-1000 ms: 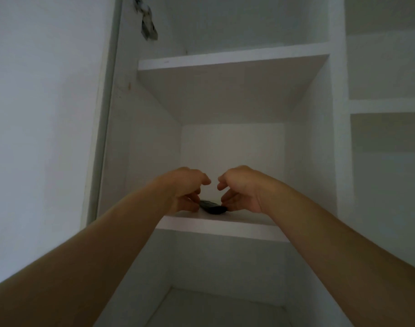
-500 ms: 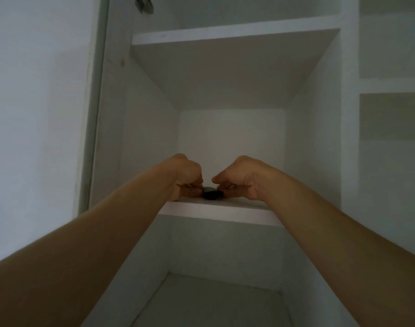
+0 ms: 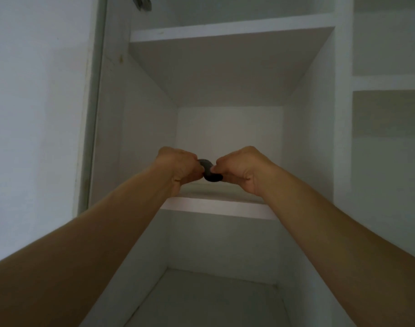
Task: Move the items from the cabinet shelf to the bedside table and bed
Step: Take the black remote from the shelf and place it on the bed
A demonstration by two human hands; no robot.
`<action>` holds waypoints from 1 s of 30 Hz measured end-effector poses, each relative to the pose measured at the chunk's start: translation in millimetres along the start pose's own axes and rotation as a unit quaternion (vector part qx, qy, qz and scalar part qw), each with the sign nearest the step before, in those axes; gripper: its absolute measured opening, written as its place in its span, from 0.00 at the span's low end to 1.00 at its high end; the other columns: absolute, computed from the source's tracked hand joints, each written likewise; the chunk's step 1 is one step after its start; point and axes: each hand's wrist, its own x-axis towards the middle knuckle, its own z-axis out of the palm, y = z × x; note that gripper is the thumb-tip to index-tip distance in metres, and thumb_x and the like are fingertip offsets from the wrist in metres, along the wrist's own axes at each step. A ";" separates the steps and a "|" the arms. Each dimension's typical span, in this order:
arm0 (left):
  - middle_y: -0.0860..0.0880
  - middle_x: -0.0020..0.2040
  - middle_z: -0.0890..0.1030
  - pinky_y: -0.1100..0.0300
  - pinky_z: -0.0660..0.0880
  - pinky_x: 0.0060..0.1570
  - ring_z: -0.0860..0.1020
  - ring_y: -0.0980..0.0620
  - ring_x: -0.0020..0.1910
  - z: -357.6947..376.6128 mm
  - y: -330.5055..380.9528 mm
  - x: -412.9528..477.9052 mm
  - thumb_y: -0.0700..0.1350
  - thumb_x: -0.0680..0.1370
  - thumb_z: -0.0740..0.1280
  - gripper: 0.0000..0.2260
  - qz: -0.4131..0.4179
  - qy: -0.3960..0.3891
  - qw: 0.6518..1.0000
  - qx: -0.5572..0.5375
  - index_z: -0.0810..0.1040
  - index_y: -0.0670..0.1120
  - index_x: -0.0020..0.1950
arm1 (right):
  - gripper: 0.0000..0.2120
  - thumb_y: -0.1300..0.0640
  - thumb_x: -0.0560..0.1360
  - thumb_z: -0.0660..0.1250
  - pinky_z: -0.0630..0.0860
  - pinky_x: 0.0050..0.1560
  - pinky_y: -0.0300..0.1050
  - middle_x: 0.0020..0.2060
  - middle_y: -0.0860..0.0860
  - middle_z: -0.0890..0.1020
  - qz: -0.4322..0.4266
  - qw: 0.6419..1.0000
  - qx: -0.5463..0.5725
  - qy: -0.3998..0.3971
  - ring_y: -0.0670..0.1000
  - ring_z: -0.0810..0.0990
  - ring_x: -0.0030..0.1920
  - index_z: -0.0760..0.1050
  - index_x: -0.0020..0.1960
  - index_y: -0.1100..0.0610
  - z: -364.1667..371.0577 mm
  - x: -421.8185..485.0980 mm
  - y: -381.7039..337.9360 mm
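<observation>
Cabinet [image 3: 308, 142], white-painted, built-in, open-fronted; fills most of the view, dim light. 1 tall middle bay, with narrower side compartments [image 3: 388, 55] along its right edge. Small grey metal fitting [image 3: 141, 1] at the top left corner, too cropped to identify.

Upper white shelf board [image 3: 225, 31] seen from below. Lower white shelf board [image 3: 216, 207] at about wrist height, front edge facing the camera. Little of its top surface is visible from this angle, so I cannot tell whether more items lie toward its back edge.

2 bare forearms reach up into the bay, wrists over the lower board's front edge.

Left hand [image 3: 178, 168]: fingers curled in, clenched around the left end of the item. Right hand [image 3: 242, 171]: fingers curled, pinching the right end.

Small dark grey rounded object [image 3: 209, 171], possibly curved or ring-like, kind unclear. Held between both hands, over the middle of the lower board near its front edge and apparently just clear of the surface.

Judgement: pick-up stage, with none of the carry to bedside table or bed done yet.

Risks:
- The grip is fingertip only on a small item. Handing over to 1 hand could let it slip into the bay below.
- Drawing back low could clip the board's front edge and knock it loose.
- A high reach and poor sight of the board could leave an item behind.
</observation>
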 end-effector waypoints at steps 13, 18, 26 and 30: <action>0.46 0.46 0.86 0.51 0.79 0.61 0.85 0.49 0.50 -0.5 -4.5 -36.3 0.28 0.72 0.72 0.14 0.164 0.013 0.985 -0.060 0.82 0.46 0.48 | 0.20 0.77 0.69 0.70 0.80 0.63 0.54 0.51 0.60 0.85 -0.164 0.985 0.048 0.038 0.57 0.85 0.55 0.80 0.57 0.61 -14.1 -50.1 -4.4; 0.48 0.42 0.86 0.58 0.83 0.46 0.86 0.51 0.43 -5.0 1.0 -70.7 0.26 0.72 0.70 0.15 0.201 -0.004 0.972 -0.122 0.82 0.46 0.48 | 0.20 0.76 0.71 0.70 0.82 0.58 0.55 0.48 0.56 0.86 -0.212 0.976 0.040 0.040 0.54 0.86 0.51 0.80 0.57 0.58 -15.7 -82.5 -10.3; 0.46 0.45 0.86 0.57 0.83 0.46 0.86 0.48 0.46 -14.8 10.0 -118.1 0.26 0.73 0.69 0.16 0.252 -0.026 0.957 -0.140 0.82 0.47 0.48 | 0.21 0.72 0.72 0.72 0.83 0.47 0.42 0.49 0.51 0.84 -0.259 0.963 -0.017 0.078 0.48 0.85 0.49 0.77 0.59 0.52 -15.4 -141.5 -21.4; 0.46 0.46 0.86 0.56 0.83 0.49 0.86 0.49 0.47 -11.4 6.6 -134.0 0.26 0.73 0.68 0.16 0.258 -0.025 0.954 -0.149 0.82 0.47 0.50 | 0.22 0.71 0.73 0.72 0.82 0.40 0.36 0.49 0.51 0.83 -0.254 0.962 -0.035 0.097 0.47 0.85 0.48 0.76 0.60 0.51 -16.1 -166.1 -23.3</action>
